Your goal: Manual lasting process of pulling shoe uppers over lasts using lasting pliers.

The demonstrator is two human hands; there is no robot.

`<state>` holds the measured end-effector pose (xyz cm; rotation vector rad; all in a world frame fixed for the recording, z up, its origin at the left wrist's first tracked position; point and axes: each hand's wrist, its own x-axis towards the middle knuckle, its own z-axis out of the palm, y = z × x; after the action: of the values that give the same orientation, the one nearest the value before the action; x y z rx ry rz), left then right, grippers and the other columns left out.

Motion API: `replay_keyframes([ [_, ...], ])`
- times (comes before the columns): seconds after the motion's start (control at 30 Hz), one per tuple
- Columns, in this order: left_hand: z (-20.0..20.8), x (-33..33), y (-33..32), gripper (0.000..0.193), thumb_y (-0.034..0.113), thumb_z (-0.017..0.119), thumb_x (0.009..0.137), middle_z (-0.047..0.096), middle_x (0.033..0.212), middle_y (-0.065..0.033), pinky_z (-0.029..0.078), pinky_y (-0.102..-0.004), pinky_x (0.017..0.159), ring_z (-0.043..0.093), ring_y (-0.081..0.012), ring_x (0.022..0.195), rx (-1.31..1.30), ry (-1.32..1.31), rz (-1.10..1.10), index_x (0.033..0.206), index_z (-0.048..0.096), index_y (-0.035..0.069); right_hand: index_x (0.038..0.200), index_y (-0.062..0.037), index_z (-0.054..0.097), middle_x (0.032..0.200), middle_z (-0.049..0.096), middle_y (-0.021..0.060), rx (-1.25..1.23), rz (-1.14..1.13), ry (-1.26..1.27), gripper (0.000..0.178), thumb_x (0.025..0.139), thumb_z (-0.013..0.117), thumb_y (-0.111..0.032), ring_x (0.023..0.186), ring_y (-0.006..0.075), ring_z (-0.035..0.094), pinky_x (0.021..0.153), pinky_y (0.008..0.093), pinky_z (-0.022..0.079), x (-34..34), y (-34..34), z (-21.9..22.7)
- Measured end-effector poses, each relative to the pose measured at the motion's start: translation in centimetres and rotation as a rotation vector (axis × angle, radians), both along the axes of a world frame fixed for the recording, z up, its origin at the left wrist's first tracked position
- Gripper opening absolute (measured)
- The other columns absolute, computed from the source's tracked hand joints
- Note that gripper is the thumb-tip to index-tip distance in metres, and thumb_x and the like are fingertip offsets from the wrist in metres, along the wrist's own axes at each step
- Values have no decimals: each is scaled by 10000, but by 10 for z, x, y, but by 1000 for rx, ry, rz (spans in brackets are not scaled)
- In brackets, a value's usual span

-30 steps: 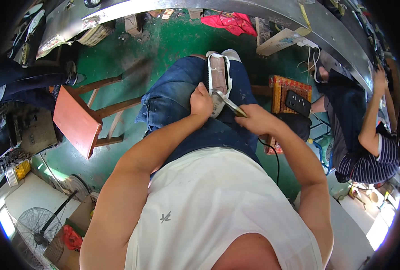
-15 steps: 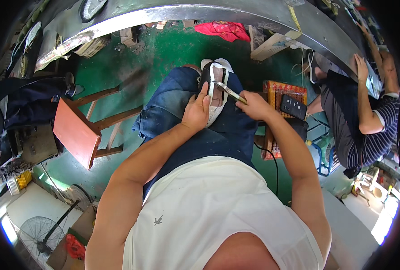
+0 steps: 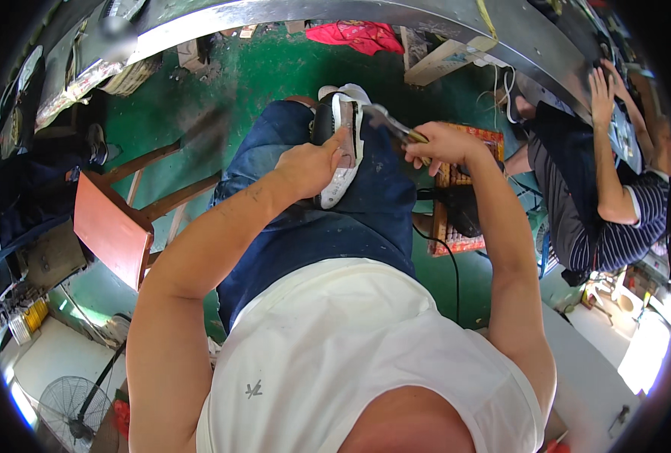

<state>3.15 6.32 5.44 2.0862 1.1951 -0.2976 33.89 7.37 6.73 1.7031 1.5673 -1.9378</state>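
On my lap, across blue jeans (image 3: 283, 143), rests a white and black shoe (image 3: 340, 187) with its sole side turned up; a brownish-grey panel runs along its middle. My left hand (image 3: 311, 167) holds the shoe from the left, a finger stretched onto that panel. My right hand (image 3: 443, 143) grips the handles of metal pliers (image 3: 390, 124), whose head is blurred and sits just right of the shoe's upper end, apart from it. Whether the jaws hold anything cannot be made out.
A metal-edged bench (image 3: 275, 13) curves across the far side. At left stands a wooden stool (image 3: 113, 226); at right is a red woven-top stool (image 3: 464, 245) with a dark bag on it. A seated person (image 3: 615, 189) works at far right. Red cloth (image 3: 354, 35) lies beneath the bench.
The pliers have come off the shoe and moved up and right with my right hand. My left hand has shifted, its finger now farther across the shoe's middle. The whole view has shifted slightly.
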Motion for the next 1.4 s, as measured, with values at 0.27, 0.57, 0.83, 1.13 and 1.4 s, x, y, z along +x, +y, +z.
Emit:
replay_keyframes([
  [0.27,-4,5,-12,569,359,390,1062,710,946,-268,554,-520,793,708,-426,839,5,-3,-69,1588,273,178,987,40,628,920,684,259,445,28,-170,495,1057,424,-406,852,439,669,771,493,523,-69,-9,-18],
  [0.57,-26,2,-38,918,544,621,934,673,1127,-315,548,-479,892,683,-458,1013,-40,-122,430,1508,301,-98,973,33,628,880,681,258,342,-120,33,504,1060,409,-412,873,447,664,797,497,508,-78,-56,15],
  [0.83,-24,-11,-54,990,310,775,835,441,1467,-320,436,-406,1095,514,-436,1313,-14,-305,320,1538,218,-109,953,8,621,830,693,198,500,78,-170,491,1057,422,-428,802,384,685,756,454,524,-76,-99,-12],
  [1.13,92,-35,24,774,-19,780,709,541,1333,-198,481,-419,1003,567,-395,1195,615,-485,-161,1409,450,16,970,8,615,777,661,90,433,-486,65,419,1069,443,-360,696,177,645,686,335,508,-40,-117,-14],
  [1.4,36,2,94,592,223,824,863,604,1213,-165,530,-327,914,605,-208,1102,-177,-794,328,1284,502,-40,1117,-3,591,890,639,44,276,-506,170,260,1012,581,-240,749,117,605,708,275,488,-37,-114,-12],
])
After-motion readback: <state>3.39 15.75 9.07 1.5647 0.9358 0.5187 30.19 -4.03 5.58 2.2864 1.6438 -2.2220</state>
